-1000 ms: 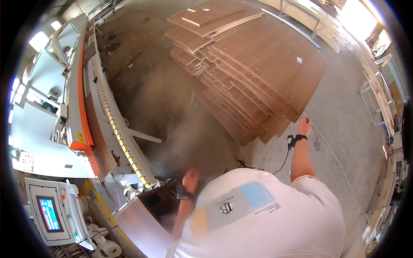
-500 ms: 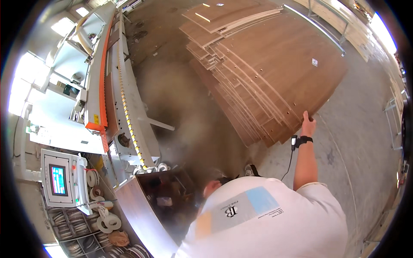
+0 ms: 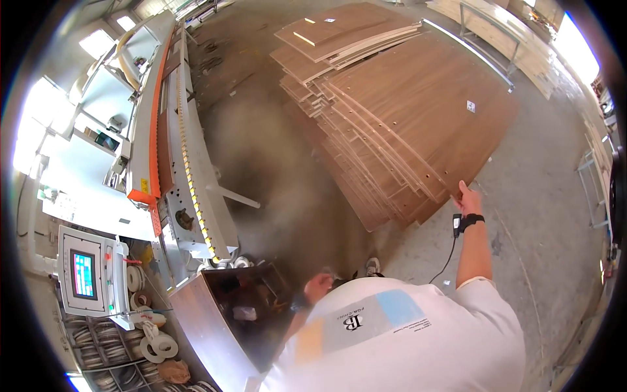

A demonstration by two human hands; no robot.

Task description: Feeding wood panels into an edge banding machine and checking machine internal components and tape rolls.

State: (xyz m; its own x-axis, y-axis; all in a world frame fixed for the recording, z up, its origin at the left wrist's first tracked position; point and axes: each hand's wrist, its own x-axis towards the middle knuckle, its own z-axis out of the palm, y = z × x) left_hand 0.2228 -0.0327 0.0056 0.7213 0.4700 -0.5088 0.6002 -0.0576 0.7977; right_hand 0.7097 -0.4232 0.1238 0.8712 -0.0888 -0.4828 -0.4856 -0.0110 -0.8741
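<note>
A stack of brown wood panels (image 3: pixel 349 150) lies ahead, slightly right of the middle, its sheets unevenly stepped along the left side. The top brown panel (image 3: pixel 418 98) is large, with small holes along its near left edge and a white label. At its near right corner, my right hand (image 3: pixel 467 198) is closed on the edge, the arm stretched forward. A black strap with a small device circles that wrist. My left hand (image 3: pixel 319 286) hangs low beside the front of my white shirt, its fingers blurred and partly hidden.
A long machine with an orange rail (image 3: pixel 155 124) runs along the left. Near it stand a control panel with a lit screen (image 3: pixel 83 274) and racks of rolled edging (image 3: pixel 98 340). A dark-topped cabinet (image 3: pixel 209 313) is at my lower left. Pale boards (image 3: pixel 503 39) stand far right.
My right hand stays at the panel's corner and appears slightly lower and farther right. The stack and machine have shifted a little left in view. My left hand remains low.
</note>
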